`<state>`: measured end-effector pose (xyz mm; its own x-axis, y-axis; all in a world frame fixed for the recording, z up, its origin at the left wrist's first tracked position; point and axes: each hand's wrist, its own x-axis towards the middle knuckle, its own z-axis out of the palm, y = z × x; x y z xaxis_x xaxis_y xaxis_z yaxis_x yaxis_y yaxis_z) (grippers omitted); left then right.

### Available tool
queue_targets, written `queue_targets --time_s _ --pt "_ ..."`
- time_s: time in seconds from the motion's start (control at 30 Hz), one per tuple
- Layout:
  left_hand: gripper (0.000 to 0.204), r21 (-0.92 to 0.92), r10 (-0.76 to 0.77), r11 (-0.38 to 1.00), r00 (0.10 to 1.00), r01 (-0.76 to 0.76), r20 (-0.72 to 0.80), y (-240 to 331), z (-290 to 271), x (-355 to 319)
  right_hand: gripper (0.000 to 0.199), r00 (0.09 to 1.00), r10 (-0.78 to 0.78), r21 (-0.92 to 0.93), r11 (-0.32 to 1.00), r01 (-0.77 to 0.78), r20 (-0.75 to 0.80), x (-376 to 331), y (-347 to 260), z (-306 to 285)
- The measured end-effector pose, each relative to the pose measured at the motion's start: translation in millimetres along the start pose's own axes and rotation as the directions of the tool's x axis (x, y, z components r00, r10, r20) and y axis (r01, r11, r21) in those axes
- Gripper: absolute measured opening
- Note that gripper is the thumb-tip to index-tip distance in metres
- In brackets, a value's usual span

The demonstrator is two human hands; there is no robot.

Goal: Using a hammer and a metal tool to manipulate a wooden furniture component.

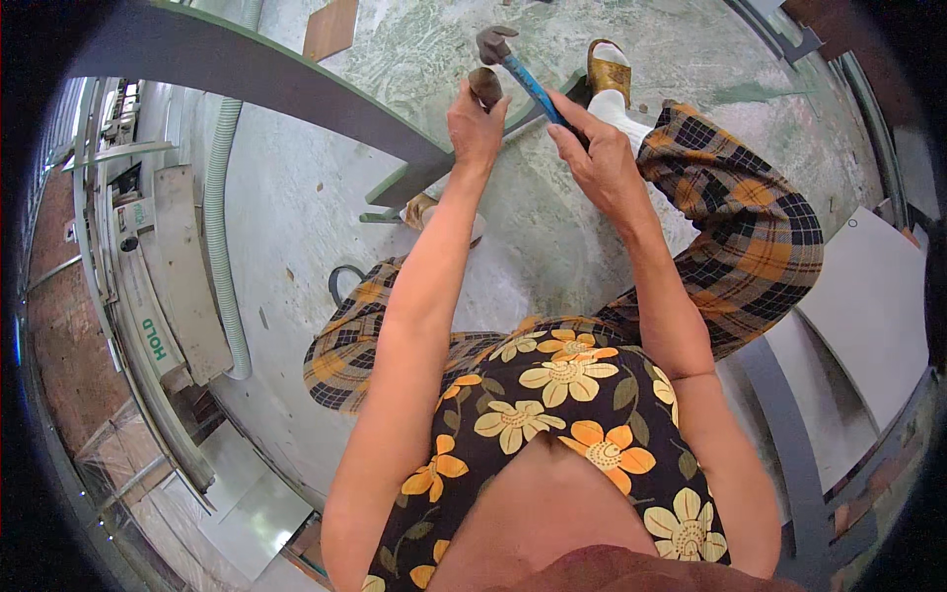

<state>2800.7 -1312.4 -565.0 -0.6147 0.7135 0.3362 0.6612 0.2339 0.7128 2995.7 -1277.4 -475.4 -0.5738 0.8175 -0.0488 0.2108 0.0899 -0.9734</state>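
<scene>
My right hand (pixel 604 163) is closed around the blue handle of a claw hammer (pixel 533 87), its dark metal head raised at the far end. My left hand (pixel 475 128) grips a dark brown, round-ended piece (pixel 484 85) that looks like a tool handle; its lower part is hidden by my fingers. The hammer head is a little above and to the right of that piece, apart from it. Just beneath my left hand lies the end of a long grey board (pixel 296 89) with a notched end piece (pixel 400 185).
A ribbed hose (pixel 219 227) runs along the left, beside stacked boards and machine parts (pixel 178 276). A brown flat piece (pixel 330 28) lies on the stained concrete floor (pixel 286 197). Pale panels (pixel 858 306) and a curved grey strip (pixel 789 424) are to my right. My legs are spread either side.
</scene>
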Motion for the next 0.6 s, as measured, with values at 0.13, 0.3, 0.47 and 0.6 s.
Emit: queue_targets --time_s 0.13,0.3,0.47,0.6 --pt "0.037 -0.069 0.039 0.997 0.999 -0.037 0.022 2 4 4 0.041 0.987 -0.142 0.064 0.987 0.147 -0.068 2 4 3" --pt "0.037 -0.035 -0.061 0.997 0.998 0.062 0.021 0 2 4 0.04 0.996 -0.075 0.023 0.997 0.076 -0.041 5 15 10" --pt "0.043 0.077 -0.006 0.997 1.0 0.006 0.0 -8 3 5 0.038 1.0 0.016 0.05 0.999 -0.016 0.005 4 2 3" --pt "0.041 0.093 -0.004 0.996 1.0 0.005 -0.017 -5 4 3 0.04 1.0 0.015 -0.137 0.99 -0.014 0.006 7 33 4"
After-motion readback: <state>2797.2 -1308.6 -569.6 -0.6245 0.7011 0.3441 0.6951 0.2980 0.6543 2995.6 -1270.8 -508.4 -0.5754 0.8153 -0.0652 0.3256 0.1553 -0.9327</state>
